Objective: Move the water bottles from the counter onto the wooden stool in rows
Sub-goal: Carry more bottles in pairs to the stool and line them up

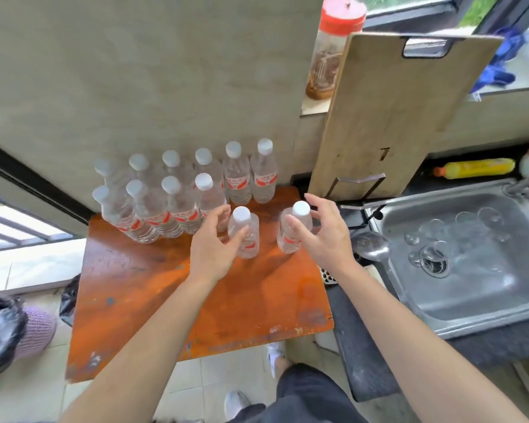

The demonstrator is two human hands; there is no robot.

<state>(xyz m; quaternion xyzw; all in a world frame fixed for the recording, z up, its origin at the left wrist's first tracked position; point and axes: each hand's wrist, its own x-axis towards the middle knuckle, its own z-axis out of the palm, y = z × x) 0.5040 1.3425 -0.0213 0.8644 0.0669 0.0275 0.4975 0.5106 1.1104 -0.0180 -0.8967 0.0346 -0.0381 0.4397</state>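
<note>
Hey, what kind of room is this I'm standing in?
Most likely a home kitchen: a steel sink with glasses in it, a cutting board propped beside it, and a yellow bottle on the counter behind.

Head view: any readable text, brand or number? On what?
No text can be read.
Red-and-white labels on the water bottles: print too blurred to read.
Markings on the yellow bottle: too blurred to read.
Red-lidded jar: no legible print.
</note>
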